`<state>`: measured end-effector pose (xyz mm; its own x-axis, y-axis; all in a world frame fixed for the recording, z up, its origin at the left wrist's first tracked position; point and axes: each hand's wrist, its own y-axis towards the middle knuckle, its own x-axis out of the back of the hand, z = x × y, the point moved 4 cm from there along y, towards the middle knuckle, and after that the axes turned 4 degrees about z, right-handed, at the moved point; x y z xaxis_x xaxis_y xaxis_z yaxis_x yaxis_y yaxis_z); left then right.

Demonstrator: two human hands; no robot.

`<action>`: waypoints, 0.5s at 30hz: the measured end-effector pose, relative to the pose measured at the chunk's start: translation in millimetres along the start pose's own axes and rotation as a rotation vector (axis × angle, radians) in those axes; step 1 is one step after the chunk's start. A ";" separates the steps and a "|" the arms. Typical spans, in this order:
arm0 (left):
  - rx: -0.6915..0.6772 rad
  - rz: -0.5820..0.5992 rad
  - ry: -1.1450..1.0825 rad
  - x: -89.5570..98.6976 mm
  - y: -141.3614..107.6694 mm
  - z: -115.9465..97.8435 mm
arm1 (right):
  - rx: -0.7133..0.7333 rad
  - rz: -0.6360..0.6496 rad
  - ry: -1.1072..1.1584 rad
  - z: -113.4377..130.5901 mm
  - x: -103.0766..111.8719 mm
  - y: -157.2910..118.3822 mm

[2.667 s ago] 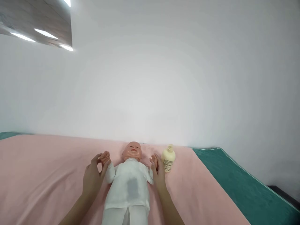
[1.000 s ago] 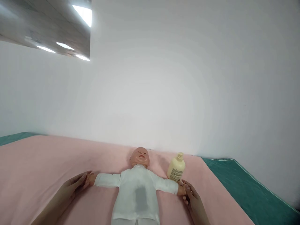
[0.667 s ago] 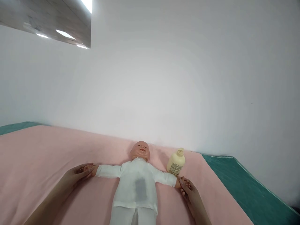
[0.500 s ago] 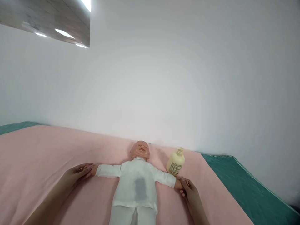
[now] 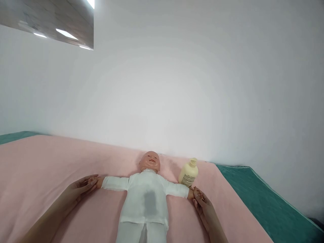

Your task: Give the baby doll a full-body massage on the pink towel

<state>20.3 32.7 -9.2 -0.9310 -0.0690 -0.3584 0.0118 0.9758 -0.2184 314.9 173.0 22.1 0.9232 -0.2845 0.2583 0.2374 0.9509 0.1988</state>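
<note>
A baby doll (image 5: pixel 134 199) in a white top and white trousers lies on its back with both arms stretched out sideways. A grey patch marks the front of its top. My left hand (image 5: pixel 80 189) is closed around the doll's hand at the left. At the right, the doll's other hand is pinched between the thumb and fingers of my right hand (image 5: pixel 204 205). Just beyond that arm stands a pale yellow pump bottle (image 5: pixel 188 173) with printed text on its side. The doll's feet fall outside the view.
A pink sheet (image 5: pixel 63 155) covers the surface under the doll. Green cloth (image 5: pixel 255 192) shows at the right and far left. Behind rises a white wall (image 5: pixel 162 84), with a reflective panel (image 5: pixel 58 17) at upper left.
The whole view has shifted slightly. My right hand has moved a little upward with the doll's hand, and its fingers have changed position. My left hand keeps its hold.
</note>
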 end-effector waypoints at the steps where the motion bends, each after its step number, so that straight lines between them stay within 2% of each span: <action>1: -0.006 -0.009 0.016 -1.0 -0.9 -1.4 | -0.020 -0.008 -0.003 4.2 -1.9 -1.1; 3: -0.007 -0.016 0.042 -2.0 -1.7 -2.8 | -0.052 -0.026 -0.003 13.9 0.0 -6.7; 5: -0.003 0.004 0.037 -2.5 -1.0 -2.3 | -0.065 -0.051 0.014 20.5 20.0 -20.6; 7: -0.002 0.005 0.037 -1.3 0.4 -0.7 | -0.068 -0.090 0.048 17.8 66.0 -45.3; 11: -0.013 -0.044 0.079 2.6 2.0 1.6 | -0.122 -0.222 0.119 -19.2 199.4 -106.9; 12: -0.022 -0.055 0.089 3.3 1.9 1.4 | -0.148 -0.215 0.201 -30.9 224.5 -118.0; 13: -0.034 -0.065 0.097 4.1 1.6 1.0 | -0.146 -0.244 0.255 -39.9 244.5 -126.4; 15: -0.063 -0.072 0.102 5.1 0.8 -0.4 | -0.110 -0.225 0.289 -49.5 261.9 -133.4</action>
<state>15.4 33.2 -10.9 -0.9609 -0.1206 -0.2491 -0.0760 0.9804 -0.1815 539.9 -22.2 16.4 0.8879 -0.4560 -0.0605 0.4599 0.8807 0.1134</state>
